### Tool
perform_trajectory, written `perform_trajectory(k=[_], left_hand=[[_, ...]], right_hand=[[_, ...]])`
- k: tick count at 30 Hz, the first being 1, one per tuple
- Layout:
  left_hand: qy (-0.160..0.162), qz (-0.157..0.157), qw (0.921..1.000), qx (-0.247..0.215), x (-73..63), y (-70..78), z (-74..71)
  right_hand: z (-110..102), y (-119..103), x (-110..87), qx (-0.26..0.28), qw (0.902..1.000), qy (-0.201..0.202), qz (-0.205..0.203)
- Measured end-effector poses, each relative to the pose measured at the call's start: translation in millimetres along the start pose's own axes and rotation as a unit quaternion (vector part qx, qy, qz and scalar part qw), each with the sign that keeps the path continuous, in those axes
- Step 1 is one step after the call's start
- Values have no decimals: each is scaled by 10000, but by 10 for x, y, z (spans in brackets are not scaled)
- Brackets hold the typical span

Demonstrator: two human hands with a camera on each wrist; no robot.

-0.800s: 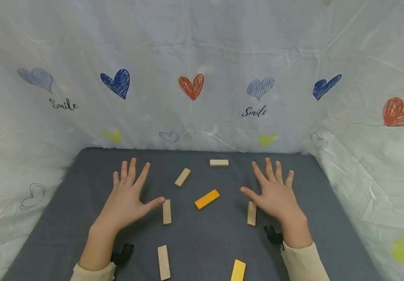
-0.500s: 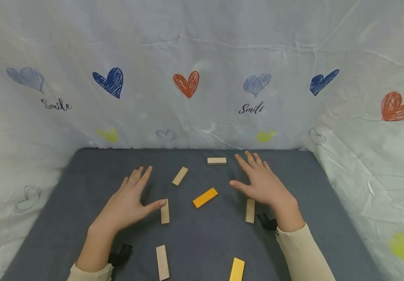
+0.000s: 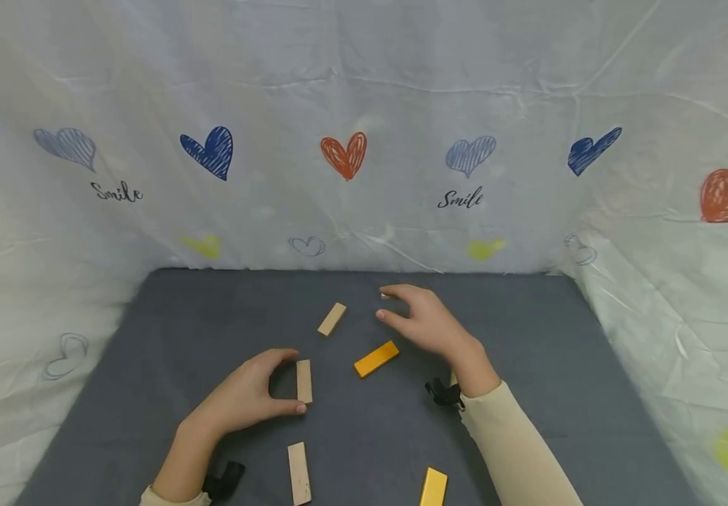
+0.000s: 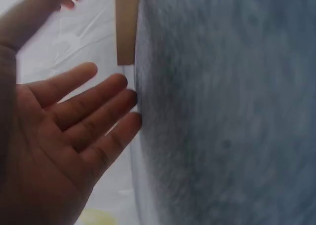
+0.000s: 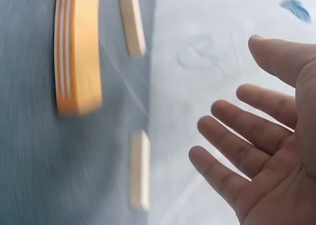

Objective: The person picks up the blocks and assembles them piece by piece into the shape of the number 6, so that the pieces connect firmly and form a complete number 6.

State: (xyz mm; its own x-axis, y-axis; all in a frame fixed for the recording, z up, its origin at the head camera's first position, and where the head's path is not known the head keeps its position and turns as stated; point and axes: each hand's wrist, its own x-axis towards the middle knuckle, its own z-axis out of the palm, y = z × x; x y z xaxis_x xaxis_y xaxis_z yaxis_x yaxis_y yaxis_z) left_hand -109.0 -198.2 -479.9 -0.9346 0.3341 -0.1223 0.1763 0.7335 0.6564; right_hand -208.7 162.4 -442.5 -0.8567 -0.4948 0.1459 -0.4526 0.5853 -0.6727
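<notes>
My left hand is beside a plain wooden block, thumb by its near end and fingers by its far end. In the left wrist view the fingers are fairly straight, and a wooden block is apart from them. At the back of the table, my right hand hovers over a plain block, which it mostly hides. Its thumb and fingers are spread, holding nothing, in the right wrist view. An orange block lies near that hand; its striped side shows in the right wrist view.
Another plain block lies angled toward the back. Closer in are a plain block and a yellow block. One more block is mostly hidden by the right wrist. A white curtain with hearts surrounds the grey table.
My right hand has moved left and away to the far block. The left hand has turned and bent its fingers from a spread pose, coming around the ends of the plain block.
</notes>
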Motion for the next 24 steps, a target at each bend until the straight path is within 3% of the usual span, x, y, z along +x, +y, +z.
perform_trajectory(k=[4,9,14,19,24], left_hand=[[-10,190,9990,-397,10,-109,61],[77,562,9965,-613,16,-263,164],[431,1013,9893,-961,36,-376,250],[689,1236,9808,-1343,42,-456,274],[791,1497,9775,-1257,28,-485,305]], right_hand=[[256,-75,226,155,9994,-269,-149],[526,-127,426,230,9981,-565,23],[711,-136,512,140,9968,-745,254],[831,-137,557,194,9962,-772,350],[924,-148,574,158,9961,-806,336]])
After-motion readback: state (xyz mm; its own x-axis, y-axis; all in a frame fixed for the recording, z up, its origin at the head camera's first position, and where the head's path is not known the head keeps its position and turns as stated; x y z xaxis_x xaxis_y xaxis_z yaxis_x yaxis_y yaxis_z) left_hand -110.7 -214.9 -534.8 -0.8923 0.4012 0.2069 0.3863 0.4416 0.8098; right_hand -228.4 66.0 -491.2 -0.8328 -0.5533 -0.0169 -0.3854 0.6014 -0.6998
